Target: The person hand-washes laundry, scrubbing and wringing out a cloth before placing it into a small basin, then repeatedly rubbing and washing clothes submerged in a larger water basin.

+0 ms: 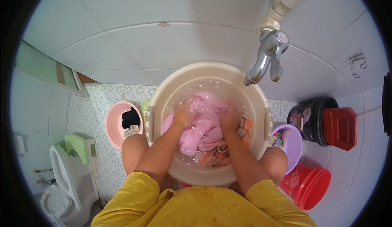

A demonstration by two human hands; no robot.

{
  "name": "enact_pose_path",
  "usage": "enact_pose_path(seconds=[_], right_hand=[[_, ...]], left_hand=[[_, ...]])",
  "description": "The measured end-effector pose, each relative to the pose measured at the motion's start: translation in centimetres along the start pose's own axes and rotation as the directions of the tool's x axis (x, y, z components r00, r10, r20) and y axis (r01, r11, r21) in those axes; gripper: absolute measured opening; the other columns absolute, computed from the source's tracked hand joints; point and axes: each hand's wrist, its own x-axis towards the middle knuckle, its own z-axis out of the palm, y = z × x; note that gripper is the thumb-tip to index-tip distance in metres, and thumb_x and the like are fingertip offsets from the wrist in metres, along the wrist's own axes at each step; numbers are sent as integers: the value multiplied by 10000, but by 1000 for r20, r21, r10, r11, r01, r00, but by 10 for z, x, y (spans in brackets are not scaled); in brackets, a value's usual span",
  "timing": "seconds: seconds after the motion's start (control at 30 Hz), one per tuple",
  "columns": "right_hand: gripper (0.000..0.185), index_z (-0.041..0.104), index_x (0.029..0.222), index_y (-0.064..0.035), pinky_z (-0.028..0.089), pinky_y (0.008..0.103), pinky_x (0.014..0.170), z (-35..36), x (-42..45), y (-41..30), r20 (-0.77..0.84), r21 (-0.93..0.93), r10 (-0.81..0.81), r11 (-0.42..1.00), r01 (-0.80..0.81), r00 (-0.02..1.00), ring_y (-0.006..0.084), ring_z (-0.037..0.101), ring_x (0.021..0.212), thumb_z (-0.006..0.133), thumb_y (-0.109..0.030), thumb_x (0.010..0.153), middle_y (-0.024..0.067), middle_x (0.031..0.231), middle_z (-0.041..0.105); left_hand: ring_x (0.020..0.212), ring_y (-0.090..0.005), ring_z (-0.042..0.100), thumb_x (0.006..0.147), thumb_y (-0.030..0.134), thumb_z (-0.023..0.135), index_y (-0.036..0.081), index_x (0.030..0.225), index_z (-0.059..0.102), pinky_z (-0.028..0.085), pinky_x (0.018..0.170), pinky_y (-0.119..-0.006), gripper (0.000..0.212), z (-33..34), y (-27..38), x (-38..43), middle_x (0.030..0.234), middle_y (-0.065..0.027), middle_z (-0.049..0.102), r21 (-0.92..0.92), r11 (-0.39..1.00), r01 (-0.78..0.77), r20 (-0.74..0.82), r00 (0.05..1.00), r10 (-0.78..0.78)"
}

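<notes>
Before me stands a large beige plastic washtub (211, 175) holding water and wet laundry. Both of my hands reach down into it, partly under the water and blurred. My left hand (183, 116) is at the left side of a pink cloth garment (209, 135); its fingers are hidden by water and splashes. On the garment's right side is my right hand (230, 119), its fingers likewise submerged. Whether either hand grips the cloth cannot be made out. An orange patterned cloth (220, 157) lies in the water beneath and to the right of the pink one.
A metal tap (266, 55) juts over the tub's upper right rim. Left stands a pink basin (111, 126) with dark and pale cloth. On the right are a purple basin (295, 147), a black bucket (306, 116) and a red bucket (306, 187). A toilet (79, 178) stands lower left.
</notes>
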Motion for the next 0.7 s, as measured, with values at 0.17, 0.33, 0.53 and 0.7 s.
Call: enact_pose_path(seconds=[0.17,0.33,0.53,0.7], right_hand=[[456,518,1176,-131,412,461,893,-3,-2,1,264,-148,143,983,-106,954,346,518,1040,622,-207,738,171,1084,568],[326,588,1046,-96,465,414,783,-5,0,-26,319,-386,-62,903,189,946,304,573,925,607,-226,747,146,1022,594],[197,625,864,-44,455,319,654,-15,64,25,467,504,218,731,-460,857,191,568,712,599,-177,722,85,796,609],[244,620,875,-5,457,358,677,-40,74,-11,342,641,245,645,-416,907,275,590,706,622,-178,702,124,752,624]], left_hand=[[1171,-377,449,848,254,535,77,1262,476,341,1002,-449,454,0,9,0,1260,-238,474,-170,985,16,25,1000,-12],[801,-293,601,777,136,551,38,1140,544,492,743,-358,376,-8,7,14,924,-162,612,-786,519,335,302,941,-151],[662,-201,574,640,-7,549,-40,938,607,503,580,-326,306,-49,20,27,742,-89,586,-887,-4,462,457,877,-150],[845,-265,569,629,31,602,79,769,678,463,738,-325,166,-78,19,29,769,-134,617,-151,978,-143,-59,989,136]])
